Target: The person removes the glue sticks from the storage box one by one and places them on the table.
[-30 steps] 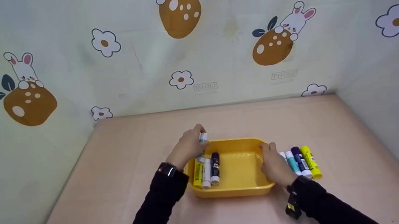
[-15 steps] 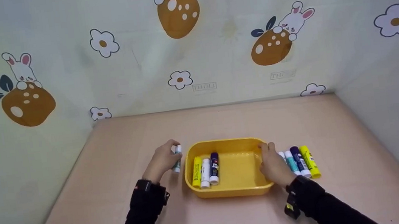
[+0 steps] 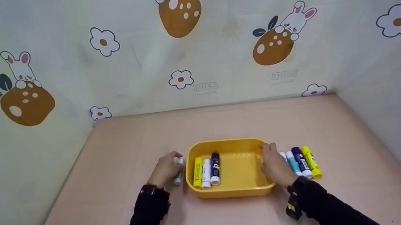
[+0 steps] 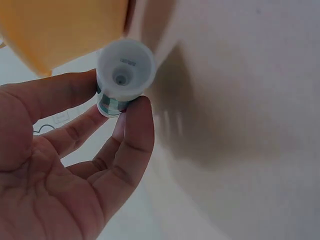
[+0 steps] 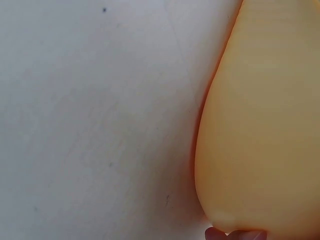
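Observation:
My left hand pinches a white-and-teal glue stick just left of the yellow plastic basin. In the left wrist view, the thumb and fingers hold the glue stick by its sides, its hollow white end facing the camera, close over the table. My right hand grips the basin's right rim; only its fingertips show in the right wrist view, at the wall's edge. Inside the basin, along its left side, lie a yellow glue stick, a white one and a dark purple one.
Right of the basin, a row of glue sticks lies on the table: a teal one, a dark blue one, a yellow one, and a white one partly behind my right hand. A patterned cloth wall closes the back and sides.
My left hand has carried the white-and-teal glue stick leftward out over the basin's left rim, then lowered it beside the basin. The right hand has stayed on the rim.

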Demonstrator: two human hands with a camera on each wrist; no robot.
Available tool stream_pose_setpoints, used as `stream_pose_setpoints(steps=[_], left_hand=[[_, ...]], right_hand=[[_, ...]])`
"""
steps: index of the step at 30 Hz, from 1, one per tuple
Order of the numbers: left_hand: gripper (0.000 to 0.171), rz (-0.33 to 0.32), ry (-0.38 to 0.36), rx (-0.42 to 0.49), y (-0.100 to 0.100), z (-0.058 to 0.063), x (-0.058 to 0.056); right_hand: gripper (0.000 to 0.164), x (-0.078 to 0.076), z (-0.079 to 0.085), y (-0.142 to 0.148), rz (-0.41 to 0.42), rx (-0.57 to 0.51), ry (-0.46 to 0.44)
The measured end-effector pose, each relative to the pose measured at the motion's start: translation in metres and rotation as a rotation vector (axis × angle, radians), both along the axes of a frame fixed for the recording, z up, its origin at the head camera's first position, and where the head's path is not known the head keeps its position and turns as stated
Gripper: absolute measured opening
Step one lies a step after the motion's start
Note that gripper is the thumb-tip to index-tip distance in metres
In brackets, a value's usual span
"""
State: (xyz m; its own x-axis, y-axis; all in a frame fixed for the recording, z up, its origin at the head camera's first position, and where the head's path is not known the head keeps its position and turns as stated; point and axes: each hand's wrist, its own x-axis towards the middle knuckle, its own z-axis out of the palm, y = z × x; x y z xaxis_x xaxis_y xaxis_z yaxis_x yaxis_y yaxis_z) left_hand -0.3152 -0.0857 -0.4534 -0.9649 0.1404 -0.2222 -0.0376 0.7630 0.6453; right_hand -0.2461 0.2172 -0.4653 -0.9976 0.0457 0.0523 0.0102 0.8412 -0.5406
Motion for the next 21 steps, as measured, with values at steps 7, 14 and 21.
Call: stream_pose_setpoints(steps=[7,14,21], left_hand=[[0.03,0.002,0.007,-0.023,0.0009,-0.0059,-0.001],[0.03,0.008,0.001,-0.034,0.0013,-0.0066,-0.001],[0.036,-0.024,0.015,-0.066,0.0005,-0.0048,-0.0007]], right_hand=[[0.057,0.0007,0.0008,0.0004,-0.006,-0.029,-0.029],[0.058,0.0014,0.0001,0.0005,-0.01,-0.013,-0.015],[0.057,0.0012,0.0003,-0.0001,0.0,0.004,0.0]])
